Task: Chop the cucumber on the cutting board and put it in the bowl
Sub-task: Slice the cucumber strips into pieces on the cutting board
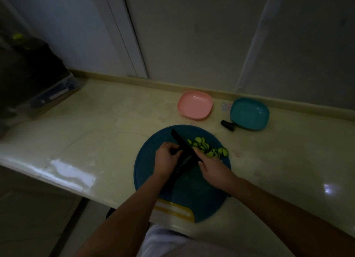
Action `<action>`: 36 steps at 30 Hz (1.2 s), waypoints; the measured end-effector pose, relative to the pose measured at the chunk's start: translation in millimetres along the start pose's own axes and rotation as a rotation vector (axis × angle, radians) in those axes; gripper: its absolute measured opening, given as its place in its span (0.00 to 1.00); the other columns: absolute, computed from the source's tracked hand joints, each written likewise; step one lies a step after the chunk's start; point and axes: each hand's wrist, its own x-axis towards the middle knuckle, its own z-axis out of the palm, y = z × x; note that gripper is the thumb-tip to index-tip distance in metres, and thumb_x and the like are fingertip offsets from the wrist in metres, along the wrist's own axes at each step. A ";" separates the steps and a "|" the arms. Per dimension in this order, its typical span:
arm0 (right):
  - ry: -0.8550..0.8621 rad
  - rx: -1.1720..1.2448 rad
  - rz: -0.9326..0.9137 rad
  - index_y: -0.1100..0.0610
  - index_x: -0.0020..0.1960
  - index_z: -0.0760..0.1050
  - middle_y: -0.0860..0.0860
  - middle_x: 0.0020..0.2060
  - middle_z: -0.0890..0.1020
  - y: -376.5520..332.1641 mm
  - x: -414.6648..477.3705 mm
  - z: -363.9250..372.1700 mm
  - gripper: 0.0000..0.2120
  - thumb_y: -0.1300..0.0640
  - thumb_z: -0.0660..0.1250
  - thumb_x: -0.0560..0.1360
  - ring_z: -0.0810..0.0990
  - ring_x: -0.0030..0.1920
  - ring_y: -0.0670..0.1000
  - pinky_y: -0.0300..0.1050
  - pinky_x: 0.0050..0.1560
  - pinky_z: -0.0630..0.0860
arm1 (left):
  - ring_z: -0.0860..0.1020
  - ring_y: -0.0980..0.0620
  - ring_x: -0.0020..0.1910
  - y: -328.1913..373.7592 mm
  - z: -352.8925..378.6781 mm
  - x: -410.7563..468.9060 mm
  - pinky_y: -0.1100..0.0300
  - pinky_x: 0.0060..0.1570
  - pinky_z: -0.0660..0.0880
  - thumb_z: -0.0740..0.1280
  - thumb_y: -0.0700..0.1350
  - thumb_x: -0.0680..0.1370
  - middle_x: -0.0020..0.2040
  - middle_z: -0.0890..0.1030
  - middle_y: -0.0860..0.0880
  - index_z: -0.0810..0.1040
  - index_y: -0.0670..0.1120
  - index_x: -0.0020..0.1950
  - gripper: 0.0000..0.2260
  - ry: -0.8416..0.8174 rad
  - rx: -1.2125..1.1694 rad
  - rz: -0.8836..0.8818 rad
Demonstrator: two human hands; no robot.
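Cucumber slices [205, 147]: a loose, overlapping heap on the far right part of the cutting board [146, 160], just right of the blade. None is in a bowl.
Cucumber stub [176, 151]: a dark piece against the left face of the blade, judged to be the uncut remainder. The light is too dim to confirm this.
Knife [182, 141]: black, its blade running from far left to near right across the board, between the stub and the slices.
Left hand [166, 158]: fingers curled over the stub, right beside the blade.
Right hand [210, 165]: wrapped round the near end of the knife, its knuckles touching the heap.
Risk, fingers: the stub is short and the left fingertips sit at the cutting line, so a slip or a rolling stub could bring the edge onto them.
Risk, visibility: in this poor light a black blade on a dark board is hard to place.
Risk, spillage: the heap lies near the board's right rim, so a sweep of the knife could push slices onto the counter [96, 132].
Risk, board: its near rim lies at the counter's near edge, so downward pressure there could shift it.
Bowls: the pink bowl [195, 108] and teal bowl [249, 113] stand apart beyond the board. Carrying slices across that gap invites drops.
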 end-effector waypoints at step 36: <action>-0.060 -0.032 -0.021 0.48 0.75 0.52 0.59 0.41 0.79 -8.9 11.8 -4.5 0.25 0.57 0.54 0.80 0.77 0.37 0.55 0.50 0.39 0.77 | 0.75 0.55 0.45 -3.7 0.8 -3.4 0.72 0.44 0.66 0.72 0.39 0.72 0.47 0.77 0.48 0.80 0.39 0.49 0.08 0.027 -0.045 -0.023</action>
